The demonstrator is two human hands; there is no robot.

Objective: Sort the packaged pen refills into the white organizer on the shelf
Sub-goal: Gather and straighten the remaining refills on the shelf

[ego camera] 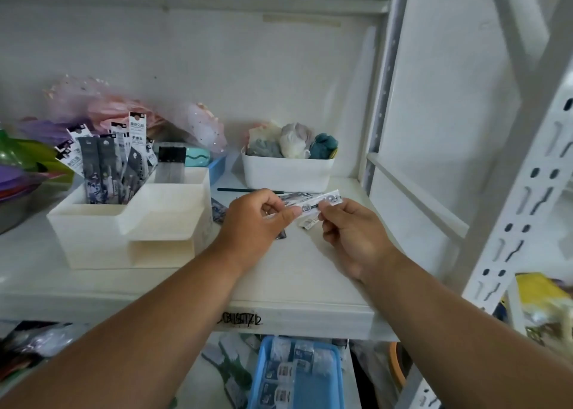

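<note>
White shelf [279, 284]: several packs are already stood in the white organizer [124, 222] at left. One refill pack [310, 203] is pinched between left hand [257, 222] and right hand [350, 232]; more packs [218, 211] are left lying beside the organizer.

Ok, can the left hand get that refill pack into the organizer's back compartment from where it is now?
Probably yes. The left hand pinches the refill pack together with the right hand, just right of the white organizer. Nothing lies between them, and the back compartment is open-topped, though crowded with upright packs.
</note>
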